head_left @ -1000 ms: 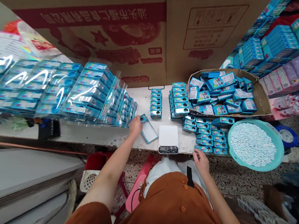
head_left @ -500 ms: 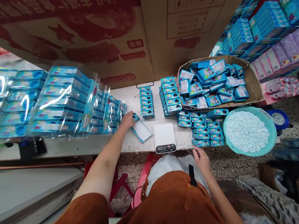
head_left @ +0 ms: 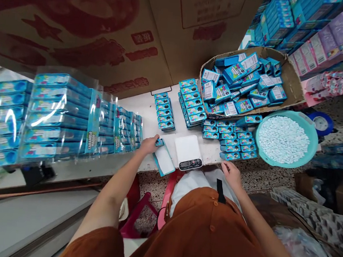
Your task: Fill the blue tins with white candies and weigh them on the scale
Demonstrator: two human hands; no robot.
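My left hand (head_left: 149, 145) is closed round one end of an open blue tin (head_left: 163, 157) that lies on the white table (head_left: 147, 124), its pale inside facing up. The tin sits just left of a small white scale (head_left: 188, 152). My right hand (head_left: 229, 173) hovers at the table's front edge, below rows of blue tins (head_left: 237, 141), fingers loosely curled with nothing seen in them. A teal basin of white tablets (head_left: 283, 139) stands to its right.
Wrapped packs of blue tins (head_left: 60, 113) fill the left of the table. Two short stacks of tins (head_left: 164, 111) stand behind the scale, and a cardboard tray of loose tins (head_left: 244, 87) sits at the back right. Big cartons (head_left: 108, 29) wall the rear.
My left hand has drawn the open tin toward the table's front edge, nearer the scale. The view has swung right and down. My right hand has stayed near the front edge.
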